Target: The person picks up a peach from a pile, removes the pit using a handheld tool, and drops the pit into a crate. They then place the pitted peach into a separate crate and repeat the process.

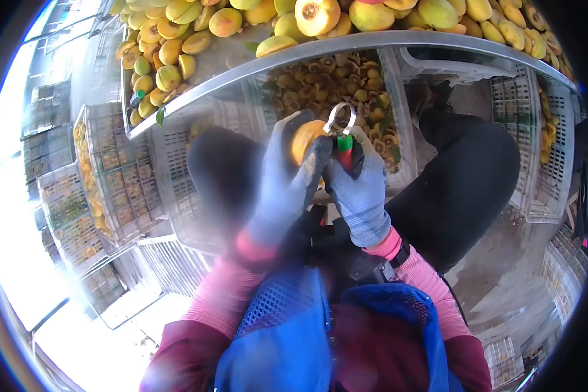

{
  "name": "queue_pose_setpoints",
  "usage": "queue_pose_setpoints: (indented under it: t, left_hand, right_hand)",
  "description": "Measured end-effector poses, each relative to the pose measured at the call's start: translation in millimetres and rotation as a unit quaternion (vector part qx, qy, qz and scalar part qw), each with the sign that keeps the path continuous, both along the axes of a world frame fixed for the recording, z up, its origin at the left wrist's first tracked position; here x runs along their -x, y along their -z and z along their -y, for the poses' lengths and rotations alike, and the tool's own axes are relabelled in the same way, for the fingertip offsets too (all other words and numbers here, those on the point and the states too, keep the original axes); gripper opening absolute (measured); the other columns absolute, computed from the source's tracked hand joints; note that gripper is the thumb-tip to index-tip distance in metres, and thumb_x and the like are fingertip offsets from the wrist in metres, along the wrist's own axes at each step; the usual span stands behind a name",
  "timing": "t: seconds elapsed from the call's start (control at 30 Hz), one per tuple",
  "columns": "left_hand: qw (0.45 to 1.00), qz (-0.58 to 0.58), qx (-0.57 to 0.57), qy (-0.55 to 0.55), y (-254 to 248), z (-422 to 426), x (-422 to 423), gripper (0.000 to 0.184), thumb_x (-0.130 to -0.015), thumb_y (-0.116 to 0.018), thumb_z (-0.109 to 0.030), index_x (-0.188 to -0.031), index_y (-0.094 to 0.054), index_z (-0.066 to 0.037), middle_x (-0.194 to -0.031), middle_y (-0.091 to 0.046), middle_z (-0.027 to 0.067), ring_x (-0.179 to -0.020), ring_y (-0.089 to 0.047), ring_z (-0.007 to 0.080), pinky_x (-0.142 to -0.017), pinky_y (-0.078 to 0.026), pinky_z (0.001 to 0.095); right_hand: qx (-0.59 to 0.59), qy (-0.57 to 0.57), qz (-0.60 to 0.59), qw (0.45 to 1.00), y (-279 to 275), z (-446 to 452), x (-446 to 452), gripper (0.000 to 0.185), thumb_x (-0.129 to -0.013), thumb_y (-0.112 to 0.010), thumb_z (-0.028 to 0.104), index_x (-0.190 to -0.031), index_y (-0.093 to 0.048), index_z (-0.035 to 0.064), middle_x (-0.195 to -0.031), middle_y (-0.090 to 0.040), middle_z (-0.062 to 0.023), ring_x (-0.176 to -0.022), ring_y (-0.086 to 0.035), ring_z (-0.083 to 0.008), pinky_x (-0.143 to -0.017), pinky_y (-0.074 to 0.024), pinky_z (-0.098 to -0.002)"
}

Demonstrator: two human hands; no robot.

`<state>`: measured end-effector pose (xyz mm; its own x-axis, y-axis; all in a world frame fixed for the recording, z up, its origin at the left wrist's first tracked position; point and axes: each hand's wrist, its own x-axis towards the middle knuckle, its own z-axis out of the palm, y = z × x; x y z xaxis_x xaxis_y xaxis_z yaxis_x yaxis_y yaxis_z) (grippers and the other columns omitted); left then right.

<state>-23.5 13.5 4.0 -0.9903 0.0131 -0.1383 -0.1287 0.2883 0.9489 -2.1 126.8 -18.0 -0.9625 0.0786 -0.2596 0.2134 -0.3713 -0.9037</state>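
In front of my lap, my gloved left hand (282,166) is closed around an orange-yellow peach (305,141). Its thumb lies across the near side, and the glove covers much of the fruit. My gloved right hand (364,186) grips a ring-bladed pitting knife (344,144) by its red and green handle. The metal loop sticks up beyond the fingers, just right of the peach. Whether the loop touches the fruit I cannot tell. Ahead of both hands, a metal-edged tray (235,73) carries many yellow peaches, some of them cut open.
Below the tray edge, a crate (398,108) holds fruit pieces and scraps between my knees. More plastic crates with fruit stand at the left (121,173) and right (526,140). A white slatted rack (170,261) is at lower left.
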Motion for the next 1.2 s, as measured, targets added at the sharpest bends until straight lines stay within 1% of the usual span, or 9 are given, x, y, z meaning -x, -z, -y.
queue_pose_setpoints:
  t: [0.1, 0.2, 0.33, 0.47, 0.67, 0.9, 1.0, 1.07, 1.2]
  left_hand:
    - [0.997, -0.025, -0.068, -0.016, 2.0, -4.0, -2.8, 0.029, -0.093, -0.051, -0.023, -0.111, -0.054, 0.0, -0.096, -0.061, 0.0098, -0.084, -0.058, 0.0156, -0.078, -0.046, 0.0265]
    - [0.987, 0.053, -0.081, -0.126, 0.6, -1.0, -1.6, 0.034, -0.095, -0.048, -0.03, -0.108, -0.056, 0.0, -0.092, -0.061, 0.0092, -0.078, -0.057, 0.0136, -0.071, -0.047, 0.025]
    - [0.987, 0.005, -0.089, -0.137, -3.9, -2.3, -1.9, 0.039, -0.095, -0.048, -0.036, -0.102, -0.059, 0.001, -0.087, -0.061, 0.0075, -0.076, -0.057, 0.0115, -0.067, -0.046, 0.0231]
    - [0.987, -0.011, -0.072, -0.145, -8.6, -9.4, -8.9, 0.037, -0.096, -0.047, -0.033, -0.104, -0.058, 0.002, -0.09, -0.062, 0.0084, -0.078, -0.057, 0.0124, -0.071, -0.047, 0.0245]
    - [0.988, -0.091, -0.041, -0.121, -8.6, -11.7, -10.3, 0.036, -0.096, -0.047, -0.03, -0.105, -0.057, 0.003, -0.091, -0.063, 0.0106, -0.081, -0.059, 0.0148, -0.073, -0.047, 0.0259]
    - [0.994, -0.085, -0.013, -0.072, -7.2, -4.0, -13.9, 0.033, -0.094, -0.049, -0.027, -0.104, -0.057, 0.003, -0.091, -0.063, 0.0106, -0.082, -0.059, 0.0153, -0.073, -0.047, 0.0255]
    - [0.997, -0.069, -0.007, -0.024, -10.2, -1.1, -9.2, 0.029, -0.094, -0.05, -0.024, -0.102, -0.058, 0.003, -0.09, -0.062, 0.0098, -0.081, -0.059, 0.0143, -0.072, -0.047, 0.0248]
    - [0.999, -0.004, -0.04, 0.021, -13.9, 3.8, -6.4, 0.027, -0.094, -0.05, -0.022, -0.102, -0.058, 0.003, -0.088, -0.062, 0.0092, -0.081, -0.058, 0.0136, -0.072, -0.046, 0.0244]
    - [0.994, -0.033, -0.052, 0.085, -4.6, 13.3, -1.3, 0.028, -0.091, -0.054, -0.021, -0.103, -0.058, 0.003, -0.089, -0.062, 0.0101, -0.079, -0.058, 0.012, -0.07, -0.047, 0.025]
  right_hand:
    - [-0.15, -0.067, -0.085, 0.983, -6.5, -1.4, -9.0, 0.027, -0.084, -0.058, -0.001, -0.11, -0.053, -0.0018, -0.089, -0.06, -0.0046, -0.076, -0.059, -0.0081, -0.065, -0.0474, -0.0189]
    - [0.08, -0.011, 0.006, 0.997, -6.4, 0.4, -20.6, 0.033, -0.085, -0.059, 0.001, -0.116, -0.049, -0.0032, -0.087, -0.06, -0.0052, -0.076, -0.059, -0.0095, -0.066, -0.0482, -0.0206]
    - [-0.147, -0.11, -0.044, 0.982, -12.1, 3.5, -30.5, 0.022, -0.087, -0.057, 0.013, -0.103, -0.051, -0.0007, -0.076, -0.057, -0.0188, -0.068, -0.057, -0.0353, -0.059, -0.044, -0.0391]
    - [-0.138, -0.094, -0.017, 0.986, -3.0, 7.6, -40.7, 0.026, -0.089, -0.055, 0.02, -0.105, -0.052, -0.0005, -0.077, -0.058, -0.0186, -0.068, -0.058, -0.034, -0.06, -0.0447, -0.0396]
    - [-0.318, -0.059, -0.106, 0.94, 11.1, 13.2, -52.6, 0.04, -0.096, -0.045, 0.021, -0.122, -0.043, -0.0078, -0.083, -0.056, -0.0085, -0.066, -0.05, -0.0106, -0.059, -0.0441, -0.0245]
    - [-0.166, -0.146, -0.037, 0.975, 6.3, 5.2, -48.3, 0.03, -0.091, -0.053, 0.024, -0.111, -0.052, 0.0019, -0.077, -0.057, -0.0118, -0.068, -0.055, -0.0233, -0.06, -0.0461, -0.0322]
    - [-0.05, -0.124, -0.009, 0.991, 18.3, 11.9, -57.8, 0.034, -0.095, -0.047, 0.033, -0.102, -0.051, 0.0002, -0.067, -0.049, -0.0015, -0.05, -0.043, -0.0103, -0.046, -0.0393, -0.0248]
    - [0.167, -0.157, 0.222, 0.948, -22.4, 2.5, -44.5, 0.038, -0.094, -0.046, 0.041, -0.096, -0.052, 0.0034, -0.06, -0.045, -0.0004, -0.041, -0.038, -0.0104, -0.038, -0.0359, -0.0254]
    - [0.315, -0.231, 0.317, 0.864, -31.7, -9.4, -35.1, 0.047, -0.092, -0.041, 0.053, -0.087, -0.052, 0.0079, -0.053, -0.039, 0.0009, -0.034, -0.031, -0.0077, -0.029, -0.0276, -0.0237]
